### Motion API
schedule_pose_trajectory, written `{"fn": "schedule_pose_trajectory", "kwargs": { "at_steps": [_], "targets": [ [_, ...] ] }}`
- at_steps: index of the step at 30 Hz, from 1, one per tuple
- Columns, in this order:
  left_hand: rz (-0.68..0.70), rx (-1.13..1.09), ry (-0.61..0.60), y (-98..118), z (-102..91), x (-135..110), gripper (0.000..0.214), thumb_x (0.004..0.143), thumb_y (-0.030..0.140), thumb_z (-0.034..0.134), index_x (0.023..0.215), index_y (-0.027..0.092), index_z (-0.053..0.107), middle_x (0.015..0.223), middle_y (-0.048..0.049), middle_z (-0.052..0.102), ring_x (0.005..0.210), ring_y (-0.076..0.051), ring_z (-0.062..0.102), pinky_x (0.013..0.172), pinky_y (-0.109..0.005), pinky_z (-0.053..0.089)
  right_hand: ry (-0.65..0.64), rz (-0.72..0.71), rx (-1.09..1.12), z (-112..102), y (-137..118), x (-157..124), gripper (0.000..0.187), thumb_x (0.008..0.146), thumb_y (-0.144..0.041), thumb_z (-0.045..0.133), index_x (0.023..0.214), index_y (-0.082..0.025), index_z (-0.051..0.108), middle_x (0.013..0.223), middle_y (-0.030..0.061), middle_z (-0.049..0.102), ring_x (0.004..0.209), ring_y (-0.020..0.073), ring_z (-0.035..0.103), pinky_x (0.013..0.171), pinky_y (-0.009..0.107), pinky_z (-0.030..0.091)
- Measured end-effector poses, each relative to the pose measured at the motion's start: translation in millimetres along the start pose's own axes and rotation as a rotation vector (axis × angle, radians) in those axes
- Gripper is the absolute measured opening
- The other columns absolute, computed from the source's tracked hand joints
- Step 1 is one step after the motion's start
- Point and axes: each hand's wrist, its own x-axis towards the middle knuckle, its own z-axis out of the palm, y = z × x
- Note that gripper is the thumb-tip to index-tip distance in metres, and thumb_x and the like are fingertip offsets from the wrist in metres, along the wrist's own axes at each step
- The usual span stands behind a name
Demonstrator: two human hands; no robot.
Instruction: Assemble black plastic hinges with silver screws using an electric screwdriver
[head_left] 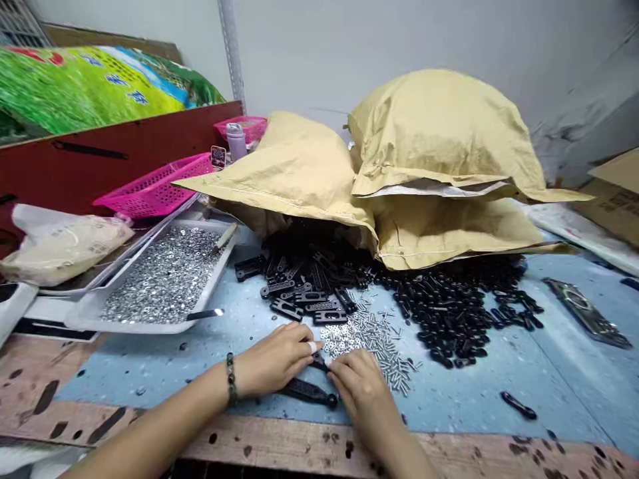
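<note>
My left hand (277,359), with a beaded bracelet at the wrist and white tape on a finger, is closed on one end of a small black plastic part (320,362). The fingers of my right hand (363,389) pinch the same part from the other side and hide some of it. Just below, a longer black plastic handle (310,392) lies on the blue mat, partly behind my left hand. Beyond my fingers are loose silver screws (384,346) and small metal nuts or washers (344,336). Flat slotted black pieces (304,296) are heaped behind them.
Small black pieces (444,306) form a large pile at right, with a single one (518,405) nearer the front. A phone (586,313) lies far right. Yellow sacks (449,133) stand behind. A white tray (150,327) of metal bits and pink baskets (160,189) are at left.
</note>
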Motion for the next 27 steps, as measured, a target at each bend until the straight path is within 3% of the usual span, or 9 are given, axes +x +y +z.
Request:
{"fn": "schedule_pose_trajectory", "kwargs": {
  "at_steps": [6, 10, 13, 15, 17, 19, 21, 24, 27],
  "targets": [
    [-0.073, -0.037, -0.031, 0, -1.7, -5, 0.021, 0.092, 0.017, 0.052, 0.108, 0.024, 0.064, 0.097, -0.0027, 0.06, 0.091, -0.02, 0.056, 0.087, -0.035, 0.044, 0.118, 0.087, -0.16, -14, 29, 38, 0.023, 0.089, -0.013, 0.051, 0.11, -0.016, 0.058, 0.105, 0.0109, 0.06, 0.096, 0.0263, 0.051, 0.082, 0.042, 0.046],
    [-0.131, -0.033, 0.111, 6, -8.4, -8, 0.025, 0.092, 0.019, 0.053, 0.117, 0.023, 0.057, 0.101, -0.0031, 0.061, 0.096, -0.021, 0.056, 0.087, -0.035, 0.046, 0.006, 0.139, -0.317, -15, 32, 59, 0.025, 0.082, -0.009, 0.059, 0.106, -0.017, 0.06, 0.103, 0.0107, 0.062, 0.096, 0.0301, 0.052, 0.081, 0.046, 0.046],
    [-0.104, 0.147, 0.319, 12, -10.3, 7, 0.037, 0.092, 0.018, 0.051, 0.128, 0.019, 0.045, 0.118, -0.0096, 0.055, 0.111, -0.025, 0.05, 0.093, -0.041, 0.043, -0.006, 0.136, -0.152, -22, 22, 58, 0.019, 0.083, -0.014, 0.063, 0.101, -0.021, 0.06, 0.098, 0.0061, 0.064, 0.093, 0.0254, 0.055, 0.081, 0.04, 0.047],
    [-0.024, 0.32, 0.306, 15, -8.5, 23, 0.043, 0.09, 0.012, 0.05, 0.131, 0.015, 0.041, 0.116, -0.0125, 0.057, 0.11, -0.028, 0.052, 0.093, -0.045, 0.042, -0.04, 0.094, 0.016, -31, 22, 56, 0.012, 0.089, -0.02, 0.057, 0.1, -0.023, 0.06, 0.095, 0.0022, 0.064, 0.089, 0.0195, 0.058, 0.079, 0.032, 0.049],
    [-0.028, 0.39, 0.223, 17, -6.3, 39, 0.041, 0.089, 0.007, 0.044, 0.13, 0.013, 0.041, 0.101, -0.0115, 0.063, 0.095, -0.028, 0.06, 0.084, -0.044, 0.046, 0.031, 0.154, 0.029, -44, 36, 56, 0.015, 0.095, -0.025, 0.046, 0.096, -0.024, 0.061, 0.09, 0.001, 0.065, 0.083, 0.0163, 0.059, 0.074, 0.027, 0.049],
    [-0.148, 0.302, 0.176, 17, -5.9, 49, 0.033, 0.091, 0.011, 0.041, 0.125, 0.013, 0.042, 0.088, -0.0089, 0.065, 0.079, -0.026, 0.062, 0.07, -0.039, 0.048, 0.26, 0.343, -0.145, -58, 65, 60, 0.02, 0.096, -0.025, 0.042, 0.094, -0.021, 0.062, 0.088, 0.0048, 0.064, 0.082, 0.0193, 0.059, 0.074, 0.031, 0.049],
    [-0.25, 0.126, 0.179, 15, -7.9, 54, 0.021, 0.094, 0.022, 0.041, 0.113, 0.015, 0.046, 0.086, -0.0079, 0.063, 0.076, -0.026, 0.061, 0.064, -0.035, 0.046, 0.394, 0.459, -0.258, -72, 99, 65, 0.015, 0.089, -0.022, 0.051, 0.098, -0.015, 0.061, 0.095, 0.0142, 0.061, 0.093, 0.0291, 0.056, 0.083, 0.044, 0.045],
    [-0.256, -0.092, 0.192, 11, -12.9, 57, 0.011, 0.093, 0.028, 0.042, 0.091, 0.019, 0.048, 0.087, -0.0057, 0.06, 0.081, -0.024, 0.058, 0.07, -0.034, 0.044, 0.41, 0.467, -0.263, -80, 127, 71, 0.014, 0.083, -0.013, 0.052, 0.091, -0.013, 0.064, 0.089, 0.0155, 0.061, 0.095, 0.0324, 0.055, 0.086, 0.049, 0.042],
    [-0.247, -0.176, 0.205, 10, -17.5, 58, 0.01, 0.093, 0.026, 0.039, 0.092, 0.02, 0.047, 0.09, -0.0038, 0.06, 0.085, -0.022, 0.057, 0.074, -0.032, 0.044, 0.362, 0.376, -0.168, -73, 108, 71, 0.017, 0.086, -0.015, 0.05, 0.094, -0.016, 0.064, 0.092, 0.0111, 0.062, 0.093, 0.0257, 0.058, 0.086, 0.04, 0.046]
  ]
}}
